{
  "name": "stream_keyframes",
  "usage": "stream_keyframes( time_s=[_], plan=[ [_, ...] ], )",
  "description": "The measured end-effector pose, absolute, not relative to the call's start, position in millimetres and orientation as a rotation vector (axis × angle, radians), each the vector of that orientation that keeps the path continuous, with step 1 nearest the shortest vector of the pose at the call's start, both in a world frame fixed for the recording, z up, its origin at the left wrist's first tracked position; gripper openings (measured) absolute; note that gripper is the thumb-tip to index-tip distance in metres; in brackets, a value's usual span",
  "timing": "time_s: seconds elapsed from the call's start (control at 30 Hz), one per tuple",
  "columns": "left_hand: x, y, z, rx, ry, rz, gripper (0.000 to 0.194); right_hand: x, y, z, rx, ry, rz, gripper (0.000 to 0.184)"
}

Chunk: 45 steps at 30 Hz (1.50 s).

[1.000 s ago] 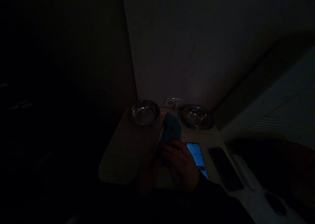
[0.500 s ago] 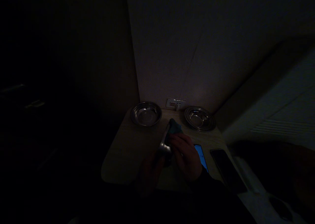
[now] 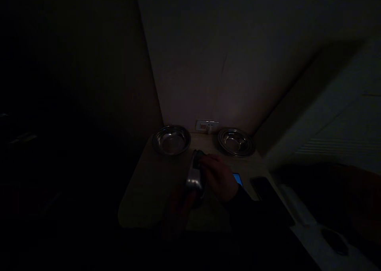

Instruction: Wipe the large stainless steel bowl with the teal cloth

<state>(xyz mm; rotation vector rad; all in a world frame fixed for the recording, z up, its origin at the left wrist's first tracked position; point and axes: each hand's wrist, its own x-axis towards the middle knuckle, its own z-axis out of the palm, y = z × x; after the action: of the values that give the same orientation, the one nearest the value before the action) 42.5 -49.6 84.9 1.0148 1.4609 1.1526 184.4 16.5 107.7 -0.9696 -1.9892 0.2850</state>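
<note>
tabletop [image 3: 145, 191]: one. metal bowl [image 3: 172, 142], far left corner; stacked-looking dishes [image 3: 236, 142], far right corner. metal vessel [image 3: 194, 183], mid-tabletop, near side bare; left hand [image 3: 177, 209] at near end, grip untellable; right hand [image 3: 219, 178] holding dark cloth [image 3: 197, 155] against it.

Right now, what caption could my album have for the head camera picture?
The left hand grips a shiny metal object, the right hand on it, in dim light before metal bowls.
</note>
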Motion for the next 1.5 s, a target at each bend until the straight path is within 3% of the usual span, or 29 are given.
stream_keyframes(
  time_s=[0.2,0.6,0.9,1.17,1.5],
  plan=[
    [37,-47,79,0.998,1.453,1.103,0.042,178,-13,107,-0.827,-2.11,0.204,0.026],
    [30,-41,61,1.03,1.569,1.108,0.039,175,4,110,-0.915,-1.997,0.284,0.026],
    [37,-38,72,1.019,1.52,1.18,0.043,180,19,104,-0.944,-1.885,0.409,0.023],
    [30,-38,73,1.006,1.401,1.253,0.041,173,-19,85,-0.815,-1.963,0.299,0.029],
    [27,-34,80,0.979,1.585,1.268,0.043,162,-22,73,-0.854,-1.911,0.306,0.029]
  ],
)
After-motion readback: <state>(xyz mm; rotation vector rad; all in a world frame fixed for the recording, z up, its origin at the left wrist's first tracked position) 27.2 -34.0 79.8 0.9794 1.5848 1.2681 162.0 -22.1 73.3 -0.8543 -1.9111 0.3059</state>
